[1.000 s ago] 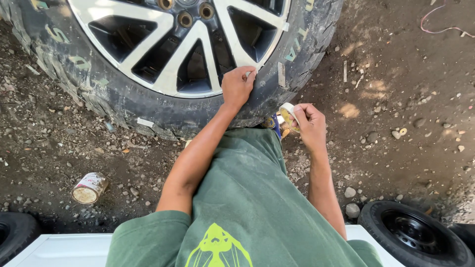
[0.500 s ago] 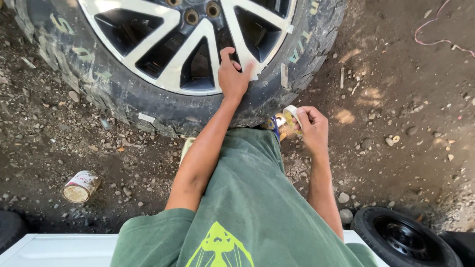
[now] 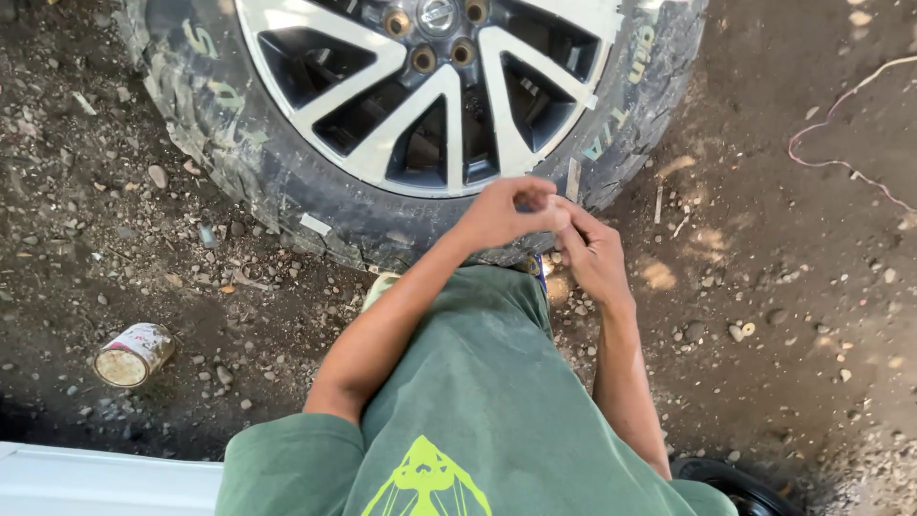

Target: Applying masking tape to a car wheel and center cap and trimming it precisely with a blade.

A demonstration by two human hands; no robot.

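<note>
At centre frame the left hand [image 3: 504,212] and right hand [image 3: 592,253] meet fingertip to fingertip against the lower sidewall of the tyre [image 3: 287,191], fingers pinched, their contents too small to tell.

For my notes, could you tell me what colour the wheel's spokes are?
Silver spokes over dark gaps, in the head view.

Both grips meet, left hand [image 3: 501,212] touching right hand [image 3: 592,253], at the wheel's [image 3: 420,105] near edge. Tin can [image 3: 134,354] lies on ground well left of them; loose cord [image 3: 841,153] far right.
</note>
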